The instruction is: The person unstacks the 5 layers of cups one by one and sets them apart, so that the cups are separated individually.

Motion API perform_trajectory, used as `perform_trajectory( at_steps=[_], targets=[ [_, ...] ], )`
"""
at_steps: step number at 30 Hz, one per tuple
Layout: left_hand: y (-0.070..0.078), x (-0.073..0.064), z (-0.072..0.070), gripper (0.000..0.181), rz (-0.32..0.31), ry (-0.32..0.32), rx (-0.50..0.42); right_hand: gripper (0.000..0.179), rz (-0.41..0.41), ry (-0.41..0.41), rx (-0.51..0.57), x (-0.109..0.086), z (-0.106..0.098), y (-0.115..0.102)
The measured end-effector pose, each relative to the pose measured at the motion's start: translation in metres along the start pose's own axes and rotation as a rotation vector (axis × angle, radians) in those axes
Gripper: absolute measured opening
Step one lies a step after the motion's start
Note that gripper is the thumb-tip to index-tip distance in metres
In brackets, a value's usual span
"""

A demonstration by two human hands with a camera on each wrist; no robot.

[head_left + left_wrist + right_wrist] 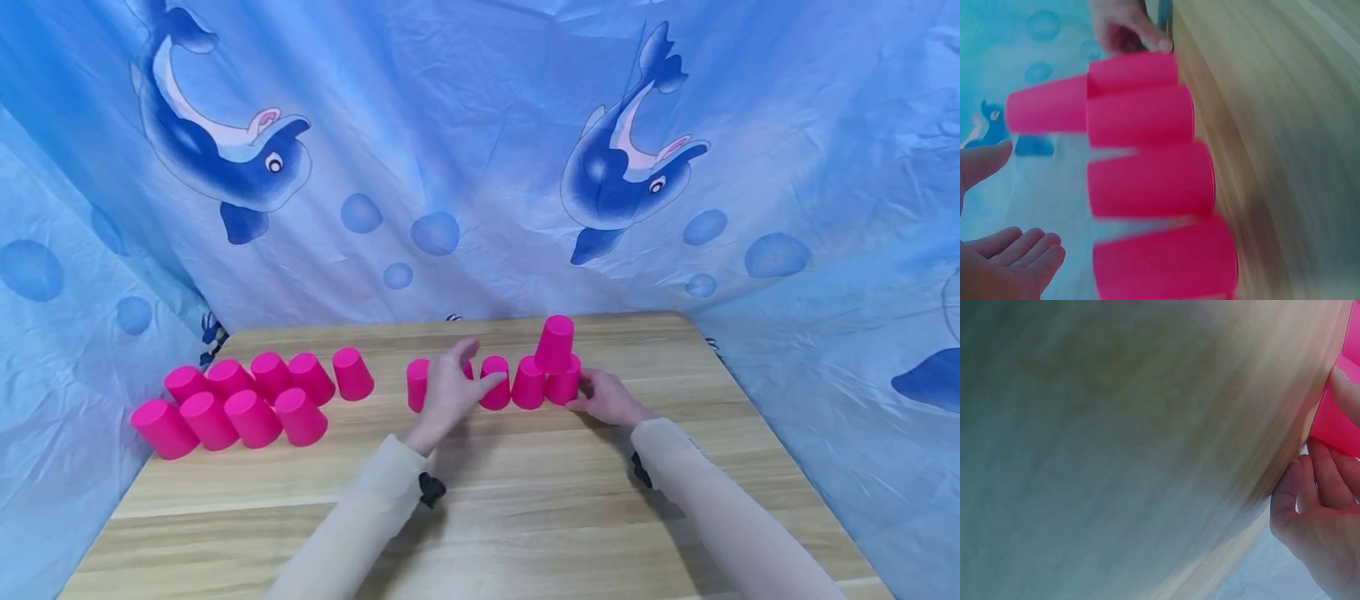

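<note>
In the head view, upside-down pink cups stand in a row on the table. My right hand [607,400] grips the rightmost cup [562,385] low on its side, thumb in front and fingers at its right. Another pink cup [555,342] sits upside down on top, bridging that cup and its neighbour [528,385]. My left hand [450,390] is over the left part of the row, fingers spread and holding nothing. It partly hides one cup behind it, near the cup [495,385] and the leftmost cup of the row [417,385]. The left wrist view shows its thumb and fingers apart [1029,250].
On the left of the wooden table [525,517] several more upside-down pink cups [253,418] stand close together in two rows. One cup [352,375] stands slightly apart at their right. A blue dolphin-print curtain [480,167] hangs behind the table and at its sides.
</note>
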State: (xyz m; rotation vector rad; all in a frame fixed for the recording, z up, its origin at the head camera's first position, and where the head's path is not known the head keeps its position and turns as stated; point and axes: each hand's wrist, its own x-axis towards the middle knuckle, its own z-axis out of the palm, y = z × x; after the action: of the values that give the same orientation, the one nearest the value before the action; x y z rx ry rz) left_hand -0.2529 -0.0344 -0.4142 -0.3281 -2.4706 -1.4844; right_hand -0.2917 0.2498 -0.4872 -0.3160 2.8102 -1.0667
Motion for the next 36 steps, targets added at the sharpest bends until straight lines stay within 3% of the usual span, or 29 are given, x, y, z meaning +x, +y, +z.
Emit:
perform_trajectory(
  at_steps=[9,16,21,28,36],
  targets=[
    [0.019,0.016,0.054,0.071,-0.026,-0.055,-0.077,0.062,0.026,0.009,-0.002,-0.002,0.001,-0.002],
    [0.032,0.027,0.081,0.076,-0.075,-0.053,-0.093,0.065,0.046,0.008,-0.005,-0.001,0.001,-0.001],
    [0.036,0.033,0.093,0.07,-0.074,-0.045,-0.139,0.062,0.018,0.014,-0.015,-0.001,-0.001,-0.001],
    [0.033,0.035,0.094,0.062,-0.072,-0.037,-0.145,0.06,-0.016,0.011,-0.014,0.0,0.0,0.001],
    [0.038,0.031,0.067,0.06,-0.014,-0.015,-0.143,0.061,0.009,0.004,-0.015,0.0,0.0,0.001]
  ],
)
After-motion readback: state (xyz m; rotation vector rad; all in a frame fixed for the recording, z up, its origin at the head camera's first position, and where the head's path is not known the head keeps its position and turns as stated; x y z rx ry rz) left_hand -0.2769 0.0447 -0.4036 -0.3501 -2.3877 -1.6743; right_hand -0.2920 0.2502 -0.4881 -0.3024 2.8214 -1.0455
